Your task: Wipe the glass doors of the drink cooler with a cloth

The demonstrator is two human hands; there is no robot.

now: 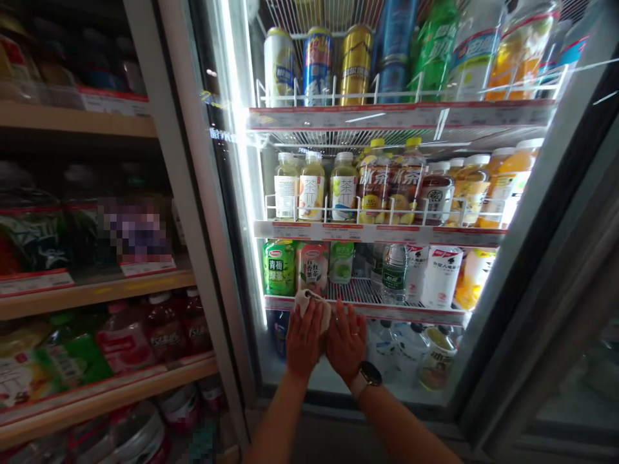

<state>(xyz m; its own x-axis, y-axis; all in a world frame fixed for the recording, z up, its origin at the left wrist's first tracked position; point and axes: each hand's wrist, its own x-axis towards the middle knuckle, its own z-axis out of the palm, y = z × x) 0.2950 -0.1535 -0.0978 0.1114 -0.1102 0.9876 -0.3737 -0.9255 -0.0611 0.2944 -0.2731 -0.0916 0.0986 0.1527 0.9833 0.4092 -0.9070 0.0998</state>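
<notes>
A pale cloth [325, 317] lies against the glass door [314, 388] of a lit drinks cooler, in front of the lower shelf edge. My left hand [304, 338] presses on it, fingers close together and closed over the cloth, which shows above and beside them. Right beside it, my right hand [345, 345] rests flat towards the glass with its fingers stretched out and open. Its inner edge meets the cloth; whether its palm covers any of it is hidden. A watch [370, 374] sits on the right wrist.
Behind the glass, wire shelves hold cans [356, 64], tea bottles [343, 187] and a water bottle [394, 274]. To the left, past the door frame [181, 161], open shelves [97, 293] carry more bottles. Another dark frame [546, 212] slants along the right.
</notes>
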